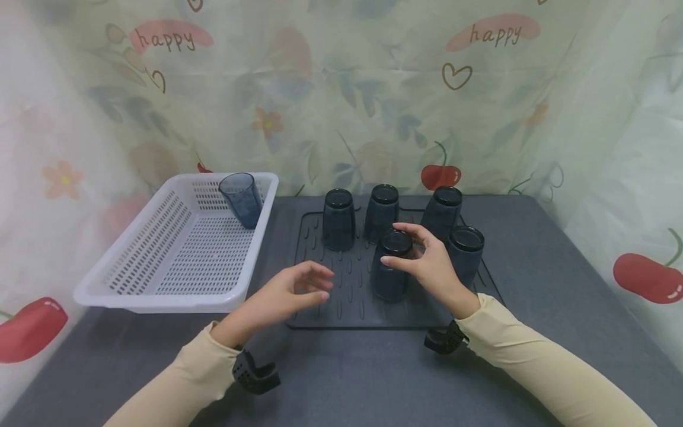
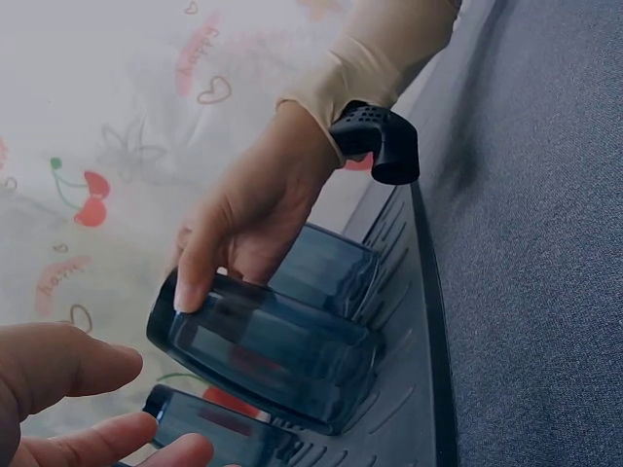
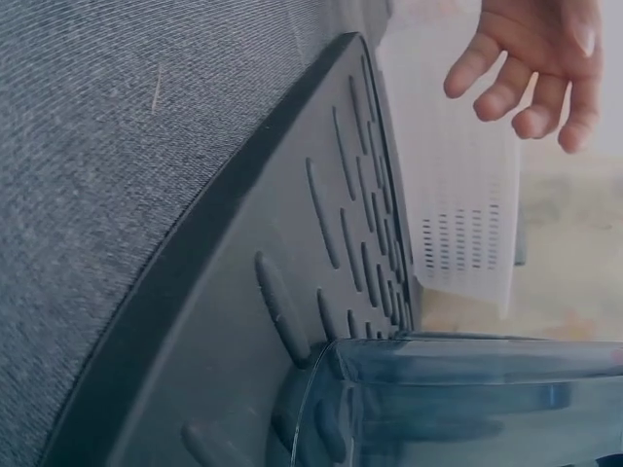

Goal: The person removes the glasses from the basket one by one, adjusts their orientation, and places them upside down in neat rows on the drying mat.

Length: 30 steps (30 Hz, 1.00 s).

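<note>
My right hand grips an upside-down blue glass near its base, thumb on one side and fingers on the other. That glass stands at the front of a dark ribbed drying mat, and its rim end meets the ridges in the left wrist view. My left hand hovers over the mat's left part, fingers loosely bent, holding nothing. Behind the gripped glass stand more inverted glasses: a left one, a middle one and a right one. Another glass is beside my right hand, partly hidden by it.
To the left sits a white perforated plastic basket. One blue glass leans upright in its far right corner. A grey cloth covers the table, and a printed curtain hangs behind it.
</note>
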Each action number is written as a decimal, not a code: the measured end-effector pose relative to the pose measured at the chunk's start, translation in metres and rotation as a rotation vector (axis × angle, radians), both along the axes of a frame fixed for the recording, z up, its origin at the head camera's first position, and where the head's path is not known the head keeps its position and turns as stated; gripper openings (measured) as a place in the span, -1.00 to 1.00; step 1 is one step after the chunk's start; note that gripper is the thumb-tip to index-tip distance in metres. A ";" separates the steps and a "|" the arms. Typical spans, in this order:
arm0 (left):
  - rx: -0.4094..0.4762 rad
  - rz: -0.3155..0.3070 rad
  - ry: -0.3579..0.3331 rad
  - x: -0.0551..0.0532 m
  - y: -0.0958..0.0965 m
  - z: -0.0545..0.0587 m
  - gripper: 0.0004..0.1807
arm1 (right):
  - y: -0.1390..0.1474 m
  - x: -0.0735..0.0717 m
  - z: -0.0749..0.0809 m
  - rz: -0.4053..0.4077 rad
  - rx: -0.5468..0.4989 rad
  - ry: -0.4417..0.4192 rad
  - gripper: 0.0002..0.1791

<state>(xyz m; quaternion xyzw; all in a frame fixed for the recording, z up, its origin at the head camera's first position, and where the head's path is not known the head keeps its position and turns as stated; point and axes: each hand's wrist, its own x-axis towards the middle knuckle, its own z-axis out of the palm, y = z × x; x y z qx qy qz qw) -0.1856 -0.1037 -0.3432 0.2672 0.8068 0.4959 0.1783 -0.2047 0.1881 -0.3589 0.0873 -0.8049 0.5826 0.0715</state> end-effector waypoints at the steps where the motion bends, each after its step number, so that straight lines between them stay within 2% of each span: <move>1: 0.001 -0.001 0.000 0.000 0.000 0.000 -0.56 | 0.000 0.000 -0.001 0.000 0.000 -0.001 -0.23; 17: -0.004 0.005 -0.017 0.000 0.001 0.000 -0.55 | 0.001 -0.002 -0.004 0.013 -0.007 -0.018 -0.25; 30: -0.001 0.005 -0.022 0.001 0.002 0.000 -0.55 | 0.004 -0.001 -0.006 0.025 0.052 -0.005 -0.22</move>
